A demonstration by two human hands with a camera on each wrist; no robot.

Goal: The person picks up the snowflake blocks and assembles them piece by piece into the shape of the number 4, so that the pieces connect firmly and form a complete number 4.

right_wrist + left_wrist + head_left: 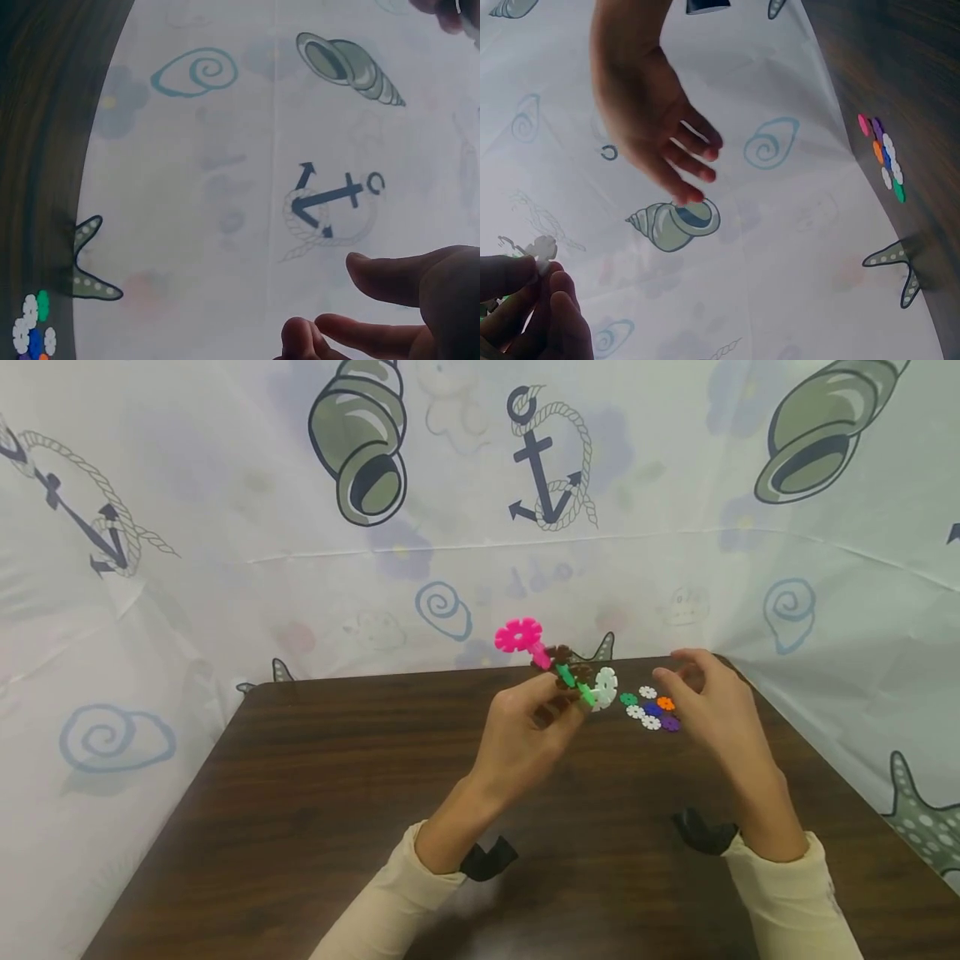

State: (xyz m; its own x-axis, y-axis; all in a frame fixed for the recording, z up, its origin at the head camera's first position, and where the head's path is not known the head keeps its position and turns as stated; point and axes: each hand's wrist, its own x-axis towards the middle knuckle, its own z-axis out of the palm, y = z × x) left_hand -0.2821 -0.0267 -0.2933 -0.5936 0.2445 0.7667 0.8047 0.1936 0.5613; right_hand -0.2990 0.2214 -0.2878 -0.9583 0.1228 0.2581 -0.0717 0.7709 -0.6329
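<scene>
My left hand [521,739] pinches a chain of joined, notched, flower-shaped plastic discs, held up above the table. At the chain's far left end a pink disc [519,635] stands out. Brown discs [581,673] and green ones fill the middle, partly hidden by the fingers. A white disc [605,688] sits at the right end; the left wrist view also has a white disc [541,247] at the fingertips. My right hand [712,706] is raised at the right, fingers relaxed and slightly bent, with nothing visible in them. In the right wrist view its thumb and fingers stand apart.
Loose discs lie grouped at the back right of the dark wooden table [337,810]: white [647,692], green [628,699], orange [665,702], blue [652,710] and purple [671,724]. A pink disc [864,124] shows there in the left wrist view. Printed white cloth [225,610] hangs behind the table.
</scene>
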